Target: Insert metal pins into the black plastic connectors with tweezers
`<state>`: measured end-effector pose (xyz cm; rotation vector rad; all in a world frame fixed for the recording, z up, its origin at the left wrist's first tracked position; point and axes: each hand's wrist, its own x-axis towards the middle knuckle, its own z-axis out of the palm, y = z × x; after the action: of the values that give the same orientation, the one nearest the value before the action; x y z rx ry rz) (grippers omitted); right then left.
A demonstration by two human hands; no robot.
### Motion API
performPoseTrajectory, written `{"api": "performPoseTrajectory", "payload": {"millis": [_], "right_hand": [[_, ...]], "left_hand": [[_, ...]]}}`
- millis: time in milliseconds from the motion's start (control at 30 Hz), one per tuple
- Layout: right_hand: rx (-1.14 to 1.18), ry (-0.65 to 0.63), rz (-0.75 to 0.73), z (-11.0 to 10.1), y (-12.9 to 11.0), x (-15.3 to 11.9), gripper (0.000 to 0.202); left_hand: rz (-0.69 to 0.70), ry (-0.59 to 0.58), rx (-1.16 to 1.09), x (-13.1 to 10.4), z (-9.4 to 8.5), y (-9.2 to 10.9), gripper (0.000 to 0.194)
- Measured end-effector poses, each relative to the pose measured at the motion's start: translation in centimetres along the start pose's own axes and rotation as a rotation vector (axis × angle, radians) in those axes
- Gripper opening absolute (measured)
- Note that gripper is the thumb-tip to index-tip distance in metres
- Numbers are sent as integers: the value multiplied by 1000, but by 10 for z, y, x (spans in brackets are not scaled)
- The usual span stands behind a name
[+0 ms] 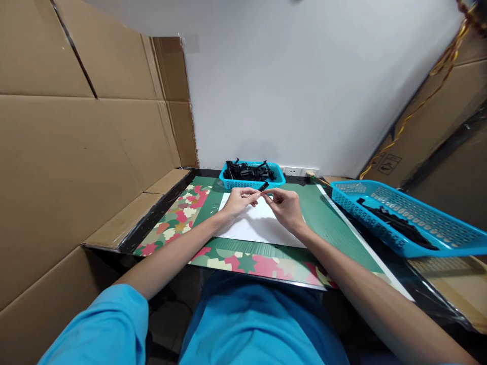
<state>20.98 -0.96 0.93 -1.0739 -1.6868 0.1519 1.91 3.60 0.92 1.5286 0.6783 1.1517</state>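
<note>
A small black piece (264, 186) is held between both hands, above the white sheet (251, 225) on the green mat. My left hand (240, 201) pinches its lower end from the left. From the right, the fingertips of my right hand (283, 205) close on the same end, almost touching the left fingers. The piece tilts up to the right. Just behind the hands stands a blue basket (253, 184) heaped with black parts (247, 172).
A larger blue basket (449, 223) with long black pieces (399, 223) stands at the right table edge. Cardboard walls (76, 167) rise at the left and right. A power strip (300, 171) lies against the white back wall, and yellow wires hang at the right.
</note>
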Motion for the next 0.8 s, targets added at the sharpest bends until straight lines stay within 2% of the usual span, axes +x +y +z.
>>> {"api": "performPoseTrajectory", "payload": {"millis": [133, 267, 367, 533, 800], "right_hand": [[-76, 44, -41, -5, 5, 2, 35], [-165, 40, -118, -9, 13, 4, 32], [-200, 9, -140, -10, 15, 4, 32], [-256, -7, -170, -10, 15, 1, 28], [-341, -30, -247, -9, 19, -2, 29]], "left_hand": [[3, -52, -97, 4, 0, -5, 45], [71, -73, -95, 5, 1, -10, 48], [120, -63, -139, 5, 1, -10, 55], [115, -41, -188, 8, 0, -8, 67], [93, -25, -157, 8, -1, -10, 60]]}}
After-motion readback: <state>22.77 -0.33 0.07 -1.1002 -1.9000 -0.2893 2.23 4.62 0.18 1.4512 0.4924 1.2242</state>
